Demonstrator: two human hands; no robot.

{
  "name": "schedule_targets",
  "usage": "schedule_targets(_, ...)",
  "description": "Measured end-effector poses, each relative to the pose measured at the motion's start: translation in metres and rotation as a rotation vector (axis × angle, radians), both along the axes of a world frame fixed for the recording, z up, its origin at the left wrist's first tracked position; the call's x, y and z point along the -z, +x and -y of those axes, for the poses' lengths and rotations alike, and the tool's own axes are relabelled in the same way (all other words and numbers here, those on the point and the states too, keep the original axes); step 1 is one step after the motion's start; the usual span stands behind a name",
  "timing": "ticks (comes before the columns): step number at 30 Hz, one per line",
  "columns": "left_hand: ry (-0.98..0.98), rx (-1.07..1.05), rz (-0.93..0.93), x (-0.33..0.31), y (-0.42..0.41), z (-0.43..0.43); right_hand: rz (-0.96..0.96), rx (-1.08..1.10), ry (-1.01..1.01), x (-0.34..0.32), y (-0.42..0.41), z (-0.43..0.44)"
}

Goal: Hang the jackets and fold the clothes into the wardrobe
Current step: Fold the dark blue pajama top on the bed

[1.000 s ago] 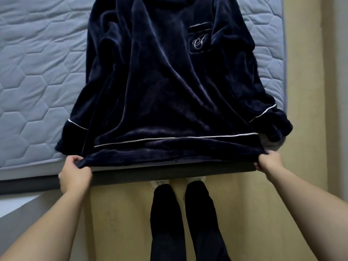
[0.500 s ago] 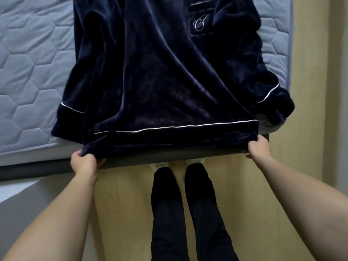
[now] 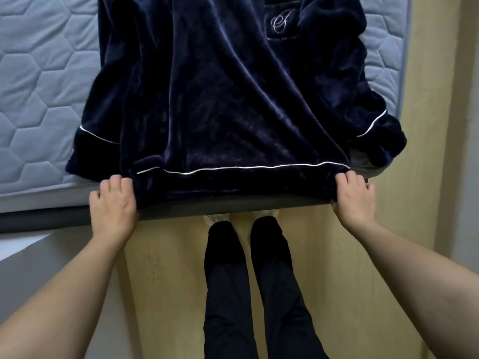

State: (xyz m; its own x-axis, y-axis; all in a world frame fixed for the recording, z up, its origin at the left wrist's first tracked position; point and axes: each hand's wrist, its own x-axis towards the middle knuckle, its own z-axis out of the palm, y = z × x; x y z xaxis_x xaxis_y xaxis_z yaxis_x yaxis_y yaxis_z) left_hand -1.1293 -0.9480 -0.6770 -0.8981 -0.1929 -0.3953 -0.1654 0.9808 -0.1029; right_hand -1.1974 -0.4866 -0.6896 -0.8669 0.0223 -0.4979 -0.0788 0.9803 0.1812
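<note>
At the mattress [image 3: 39, 86] edge, left hand [image 3: 114, 206] and right hand [image 3: 355, 200] grip the top [image 3: 220, 99].

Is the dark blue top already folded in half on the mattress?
No: the top lies spread out on the mattress, pocket up, with the left hand and right hand gripping its hem corners.

— What garment is it?
— A dark navy velvet top [image 3: 228, 99]. It is spread flat with the front up and has white piping on hem and cuffs.
— Where does it lie?
— On the quilted mattress [image 3: 39, 86], sleeves along its sides and hem at the near edge.
</note>
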Motion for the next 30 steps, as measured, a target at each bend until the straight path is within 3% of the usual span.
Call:
schedule_targets(4, 0.042, 0.219, -0.136, -0.002, -0.019, 0.015, -0.063, -0.044, -0.07, 0.006, -0.012, 0.008)
schedule_targets(10, 0.127, 0.623, -0.034, -0.018, -0.031, 0.022, -0.117, -0.217, -0.307, -0.006, -0.025, 0.021)
schedule_targets(12, 0.159, 0.701, 0.03, -0.022, -0.031, 0.023, -0.07, -0.291, -0.292, -0.011, -0.025, 0.019)
schedule_targets(14, 0.127, 0.72, 0.157, -0.02, -0.025, 0.032, 0.11, -0.252, -0.124, -0.014, -0.022, 0.005)
schedule_targets(17, -0.128, 0.506, 0.543, -0.015, -0.016, 0.036, 0.423, -0.142, 0.194, -0.016, -0.016, -0.015)
schedule_targets(22, -0.258, 0.36, 0.884, 0.004, -0.023, 0.009, 0.556, -0.122, 0.331, -0.005, -0.025, 0.0)
schedule_targets(24, -0.203, 0.174, 0.923, 0.01, -0.021, 0.003, 0.595, -0.007, 0.327, 0.0, -0.026, 0.009)
schedule_targets(26, 0.164, -0.365, 0.868, 0.017, -0.018, -0.009, 0.644, 0.328, 0.114, 0.005, -0.023, 0.021)
schedule_targets(28, 0.668, -1.091, 0.741, 0.024, -0.015, -0.029, 0.724, 0.987, -0.329, 0.012, -0.017, 0.04)
schedule_targets(30, 0.983, -1.583, 0.486, 0.03, -0.012, -0.048, 0.625, 1.614, -0.747, 0.02, -0.01, 0.056)
